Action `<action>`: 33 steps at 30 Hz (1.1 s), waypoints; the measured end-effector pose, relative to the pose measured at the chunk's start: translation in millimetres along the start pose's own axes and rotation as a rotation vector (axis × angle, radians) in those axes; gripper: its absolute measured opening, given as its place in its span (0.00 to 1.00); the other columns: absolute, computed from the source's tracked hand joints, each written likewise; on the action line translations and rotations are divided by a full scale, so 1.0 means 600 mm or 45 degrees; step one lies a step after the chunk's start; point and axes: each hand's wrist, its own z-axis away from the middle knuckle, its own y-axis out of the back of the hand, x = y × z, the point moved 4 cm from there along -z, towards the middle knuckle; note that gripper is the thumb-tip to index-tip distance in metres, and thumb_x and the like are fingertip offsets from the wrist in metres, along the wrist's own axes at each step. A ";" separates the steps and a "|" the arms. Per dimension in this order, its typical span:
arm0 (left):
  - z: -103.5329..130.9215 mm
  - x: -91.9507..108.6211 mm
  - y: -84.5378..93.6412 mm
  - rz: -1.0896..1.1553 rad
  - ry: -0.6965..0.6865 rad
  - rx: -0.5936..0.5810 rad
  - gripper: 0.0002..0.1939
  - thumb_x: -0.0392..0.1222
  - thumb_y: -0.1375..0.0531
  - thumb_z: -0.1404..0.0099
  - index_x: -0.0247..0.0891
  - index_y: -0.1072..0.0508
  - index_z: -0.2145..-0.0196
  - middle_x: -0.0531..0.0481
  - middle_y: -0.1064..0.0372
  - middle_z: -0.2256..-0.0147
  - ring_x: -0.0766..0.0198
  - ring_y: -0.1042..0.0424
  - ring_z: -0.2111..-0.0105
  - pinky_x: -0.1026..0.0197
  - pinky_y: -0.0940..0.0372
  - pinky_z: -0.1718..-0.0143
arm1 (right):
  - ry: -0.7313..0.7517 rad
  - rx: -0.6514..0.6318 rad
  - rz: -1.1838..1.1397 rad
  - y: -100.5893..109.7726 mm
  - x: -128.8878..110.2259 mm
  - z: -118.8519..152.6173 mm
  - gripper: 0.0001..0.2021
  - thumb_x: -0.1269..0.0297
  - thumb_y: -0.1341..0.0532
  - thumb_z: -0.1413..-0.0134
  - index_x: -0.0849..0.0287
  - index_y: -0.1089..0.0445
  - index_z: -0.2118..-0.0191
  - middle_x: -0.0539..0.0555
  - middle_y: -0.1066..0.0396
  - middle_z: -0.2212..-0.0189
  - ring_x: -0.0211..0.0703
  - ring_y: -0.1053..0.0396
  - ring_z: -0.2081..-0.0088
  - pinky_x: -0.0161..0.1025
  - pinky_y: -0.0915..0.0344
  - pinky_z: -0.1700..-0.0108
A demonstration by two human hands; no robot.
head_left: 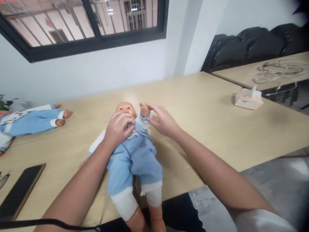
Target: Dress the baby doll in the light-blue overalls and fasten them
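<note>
A baby doll (134,148) in a light blue and white knitted outfit lies on its back on the table, legs reaching over the near edge. My left hand (120,126) rests on its upper chest with bent fingers closed at the collar, covering part of the outfit's front. On the other side, my right hand (162,119) holds the doll's raised arm (145,112), thumb by the blue cuff and fingers at the small hand. The doll's other arm lies beside its body, partly behind my left forearm.
A second, similarly dressed doll (36,120) lies at the far left of the table (198,96). A phone (23,190) and part of some glasses (3,178) are near left. A tissue box (249,98) stands right. Cables (277,69) lie on another table before stacked chairs (260,43).
</note>
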 end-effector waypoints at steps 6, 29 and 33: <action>-0.009 0.004 0.021 0.059 0.126 0.057 0.04 0.34 0.40 0.32 0.42 0.30 0.64 0.50 0.24 0.61 0.59 0.25 0.56 0.52 0.32 0.50 | 0.163 -0.413 0.204 -0.039 -0.034 -0.009 0.23 0.73 0.39 0.42 0.54 0.33 0.41 0.59 0.27 0.47 0.54 0.33 0.46 0.52 0.39 0.43; -0.021 0.029 0.019 -0.034 0.021 -0.693 0.25 0.48 0.33 0.37 0.45 0.29 0.43 0.45 0.30 0.47 0.49 0.33 0.44 0.44 0.40 0.39 | -0.574 -0.089 -1.212 -0.062 -0.002 0.027 0.10 0.56 0.35 0.42 0.58 0.27 0.67 0.49 0.28 0.68 0.39 0.34 0.65 0.38 0.40 0.57; -0.017 0.040 0.002 -0.132 0.086 -0.656 0.21 0.55 0.33 0.35 0.48 0.25 0.48 0.46 0.31 0.52 0.48 0.32 0.49 0.43 0.37 0.45 | -0.571 -0.090 -1.185 -0.058 0.006 0.025 0.10 0.57 0.37 0.42 0.58 0.25 0.65 0.50 0.27 0.67 0.40 0.33 0.63 0.39 0.39 0.55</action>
